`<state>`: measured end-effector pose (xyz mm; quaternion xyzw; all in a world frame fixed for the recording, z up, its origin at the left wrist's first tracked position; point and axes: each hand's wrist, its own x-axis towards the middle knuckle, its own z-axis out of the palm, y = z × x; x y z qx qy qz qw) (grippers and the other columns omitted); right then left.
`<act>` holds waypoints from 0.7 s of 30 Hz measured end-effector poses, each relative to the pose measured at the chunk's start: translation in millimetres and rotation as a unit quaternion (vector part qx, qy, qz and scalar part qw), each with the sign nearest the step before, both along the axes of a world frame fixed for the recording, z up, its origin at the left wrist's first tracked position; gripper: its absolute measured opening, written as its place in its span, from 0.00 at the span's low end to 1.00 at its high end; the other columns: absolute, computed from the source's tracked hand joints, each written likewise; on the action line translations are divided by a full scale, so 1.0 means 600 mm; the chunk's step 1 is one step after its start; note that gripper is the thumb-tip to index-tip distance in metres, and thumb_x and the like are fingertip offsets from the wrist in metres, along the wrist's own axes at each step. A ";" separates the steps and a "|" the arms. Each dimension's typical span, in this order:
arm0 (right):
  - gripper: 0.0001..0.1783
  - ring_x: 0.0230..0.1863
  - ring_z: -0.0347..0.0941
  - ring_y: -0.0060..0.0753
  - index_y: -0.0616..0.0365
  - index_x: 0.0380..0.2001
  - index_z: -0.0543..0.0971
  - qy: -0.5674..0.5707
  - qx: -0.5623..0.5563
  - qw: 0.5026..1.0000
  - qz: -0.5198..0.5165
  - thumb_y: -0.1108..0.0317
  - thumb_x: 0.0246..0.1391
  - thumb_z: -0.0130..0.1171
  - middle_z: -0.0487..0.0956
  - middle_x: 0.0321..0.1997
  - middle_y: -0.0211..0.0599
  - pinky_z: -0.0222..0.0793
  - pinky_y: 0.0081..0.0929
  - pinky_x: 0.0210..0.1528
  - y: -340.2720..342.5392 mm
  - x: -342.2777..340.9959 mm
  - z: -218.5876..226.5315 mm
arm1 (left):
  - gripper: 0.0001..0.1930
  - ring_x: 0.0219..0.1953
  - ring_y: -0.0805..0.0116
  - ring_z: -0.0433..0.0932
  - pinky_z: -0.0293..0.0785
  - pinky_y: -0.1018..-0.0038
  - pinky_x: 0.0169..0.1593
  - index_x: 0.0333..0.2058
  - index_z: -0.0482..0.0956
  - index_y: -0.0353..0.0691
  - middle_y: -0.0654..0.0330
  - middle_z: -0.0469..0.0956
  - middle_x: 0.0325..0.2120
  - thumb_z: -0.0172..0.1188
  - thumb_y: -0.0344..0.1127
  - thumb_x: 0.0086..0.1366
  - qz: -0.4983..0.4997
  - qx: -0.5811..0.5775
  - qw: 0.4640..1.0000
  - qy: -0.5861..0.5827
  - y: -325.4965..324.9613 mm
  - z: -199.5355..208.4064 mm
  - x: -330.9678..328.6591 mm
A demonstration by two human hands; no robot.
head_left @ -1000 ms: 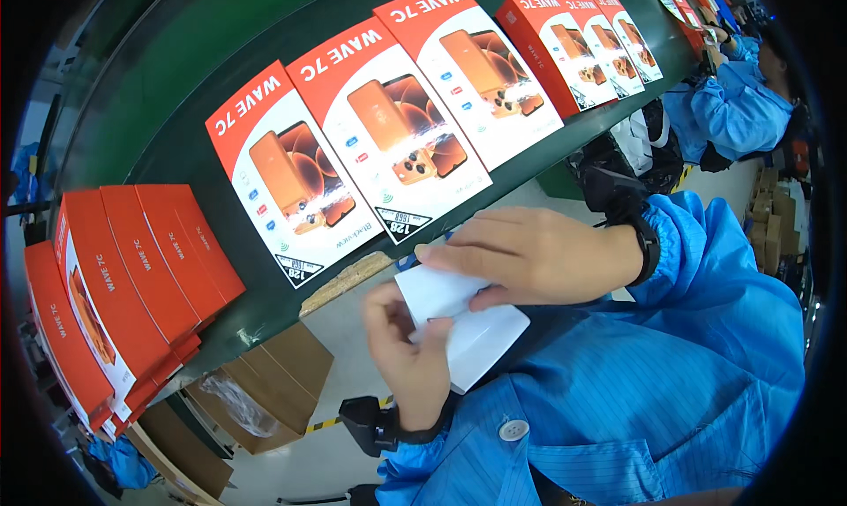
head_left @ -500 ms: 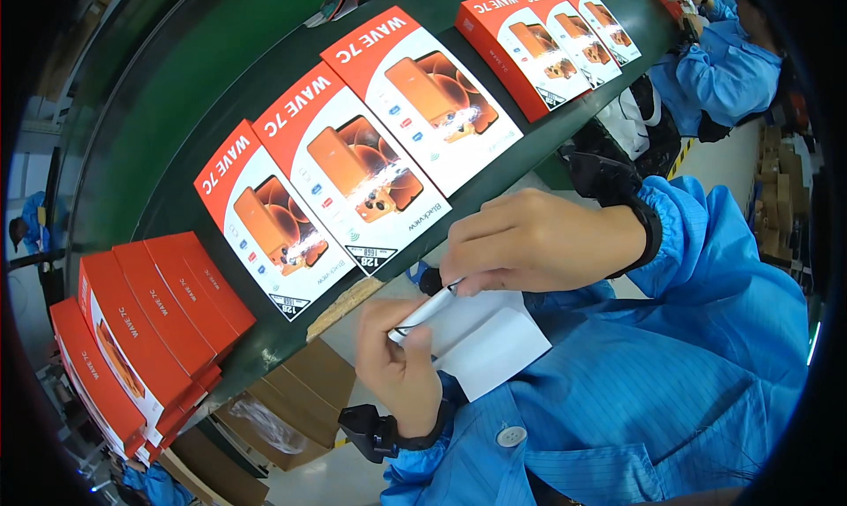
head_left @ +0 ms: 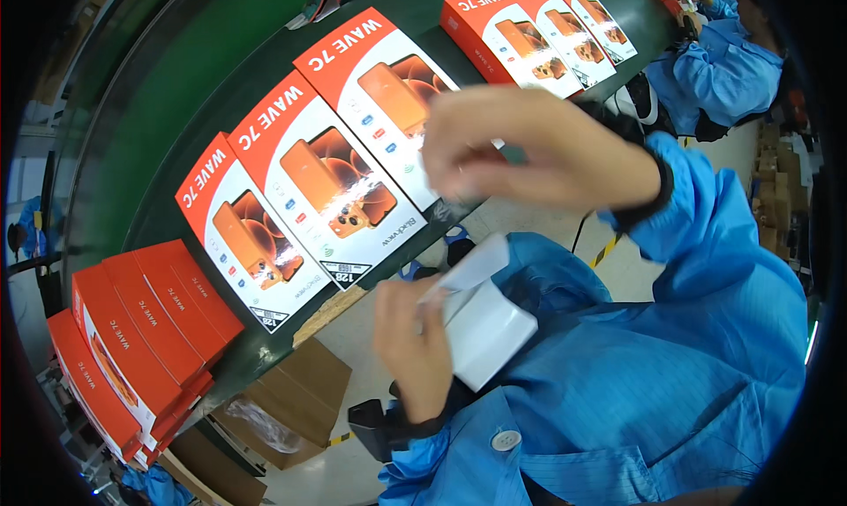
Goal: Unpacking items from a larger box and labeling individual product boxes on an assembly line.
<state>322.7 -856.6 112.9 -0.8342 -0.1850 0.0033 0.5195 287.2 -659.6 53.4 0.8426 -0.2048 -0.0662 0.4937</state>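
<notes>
In front of my blue sleeve and coat, my left hand (head_left: 411,337) grips a small white folded card box (head_left: 490,337) by its left side. One flap of it stands up, tilted toward the table. My right hand (head_left: 520,149) is apart from the white box, raised above the nearest of three red-and-white phone boxes (head_left: 328,181) lying side by side on the green table. Motion smears its curled fingers, and I cannot make out whether anything is between them.
Red boxes (head_left: 141,329) are stacked at the left end of the table. More red-and-white phone boxes (head_left: 520,43) lie at the far right, near another person in blue (head_left: 719,74). An open brown carton (head_left: 287,400) holding clear plastic stands below the table edge.
My right hand has let go of the white card box and moved up toward the phone boxes. The box's flap now stands up. The view has shifted slightly.
</notes>
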 end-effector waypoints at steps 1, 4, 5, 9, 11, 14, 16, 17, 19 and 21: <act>0.03 0.26 0.65 0.28 0.58 0.24 0.69 0.002 -0.023 0.999 0.027 0.71 0.44 0.50 0.70 0.23 0.34 0.60 0.22 0.29 -0.009 0.019 -0.012 | 0.08 0.25 0.67 0.70 0.65 0.77 0.29 0.29 0.73 0.36 0.58 0.69 0.27 0.55 0.25 0.46 -0.047 -0.038 0.997 -0.049 -0.018 -0.013 -0.002; 0.03 0.23 0.65 0.27 0.59 0.21 0.68 0.013 -0.059 0.996 0.064 0.72 0.43 0.49 0.68 0.18 0.34 0.59 0.23 0.28 -0.005 0.055 -0.049 | 0.08 0.24 0.69 0.69 0.66 0.79 0.27 0.28 0.72 0.39 0.52 0.66 0.45 0.56 0.28 0.45 -0.170 0.018 0.977 -0.130 -0.072 -0.030 -0.005; 0.03 0.23 0.65 0.27 0.59 0.20 0.68 0.034 -0.089 0.990 0.108 0.72 0.42 0.49 0.68 0.17 0.34 0.59 0.23 0.27 -0.006 0.062 -0.057 | 0.07 0.23 0.70 0.68 0.65 0.79 0.26 0.27 0.71 0.40 0.52 0.65 0.46 0.55 0.29 0.46 -0.168 0.041 0.970 -0.171 -0.088 -0.045 -0.002; 0.04 0.20 0.64 0.28 0.58 0.17 0.68 0.031 -0.133 0.977 0.163 0.70 0.39 0.48 0.67 0.15 0.35 0.58 0.24 0.23 -0.011 0.082 -0.082 | 0.02 0.22 0.73 0.66 0.62 0.79 0.23 0.23 0.68 0.41 0.52 0.64 0.48 0.52 0.30 0.49 -0.127 0.121 0.948 -0.267 -0.115 -0.079 0.004; 0.05 0.18 0.64 0.29 0.58 0.16 0.68 0.032 -0.119 0.978 0.169 0.70 0.38 0.49 0.68 0.15 0.34 0.58 0.27 0.21 -0.014 0.088 -0.091 | 0.02 0.22 0.73 0.66 0.62 0.80 0.23 0.23 0.68 0.41 0.53 0.64 0.48 0.52 0.30 0.48 -0.121 0.115 0.949 -0.266 -0.117 -0.084 0.004; 0.04 0.19 0.65 0.29 0.59 0.16 0.69 0.013 -0.112 0.974 0.197 0.70 0.37 0.50 0.69 0.15 0.34 0.59 0.27 0.22 -0.006 0.092 -0.085 | 0.02 0.21 0.73 0.66 0.61 0.81 0.23 0.22 0.68 0.42 0.55 0.65 0.48 0.52 0.30 0.48 -0.106 0.123 0.951 -0.263 -0.111 -0.077 0.004; 0.04 0.19 0.65 0.29 0.59 0.16 0.69 0.008 -0.110 0.974 0.200 0.70 0.37 0.51 0.69 0.15 0.34 0.59 0.27 0.22 -0.006 0.095 -0.087 | 0.03 0.21 0.74 0.66 0.61 0.81 0.24 0.22 0.68 0.42 0.56 0.65 0.48 0.53 0.31 0.48 -0.104 0.131 0.951 -0.259 -0.112 -0.079 0.004; 0.05 0.19 0.65 0.29 0.59 0.16 0.69 0.001 -0.109 0.973 0.205 0.70 0.37 0.51 0.69 0.16 0.34 0.59 0.27 0.22 -0.005 0.095 -0.087 | 0.03 0.21 0.74 0.65 0.61 0.81 0.24 0.22 0.68 0.42 0.57 0.65 0.48 0.53 0.31 0.48 -0.096 0.122 0.955 -0.254 -0.112 -0.080 0.003; 0.05 0.22 0.65 0.29 0.60 0.18 0.69 0.019 -0.131 0.969 0.208 0.70 0.40 0.49 0.69 0.18 0.35 0.59 0.25 0.24 -0.011 0.092 -0.077 | 0.03 0.21 0.73 0.65 0.61 0.81 0.24 0.22 0.68 0.43 0.58 0.65 0.48 0.53 0.31 0.48 -0.094 0.109 0.958 -0.249 -0.117 -0.081 0.003; 0.06 0.24 0.65 0.30 0.62 0.20 0.68 0.038 -0.153 0.964 0.213 0.70 0.44 0.47 0.69 0.20 0.35 0.59 0.23 0.26 -0.014 0.090 -0.073 | 0.03 0.21 0.73 0.65 0.61 0.80 0.24 0.22 0.68 0.42 0.58 0.65 0.48 0.53 0.32 0.48 -0.102 0.098 0.962 -0.235 -0.117 -0.079 0.005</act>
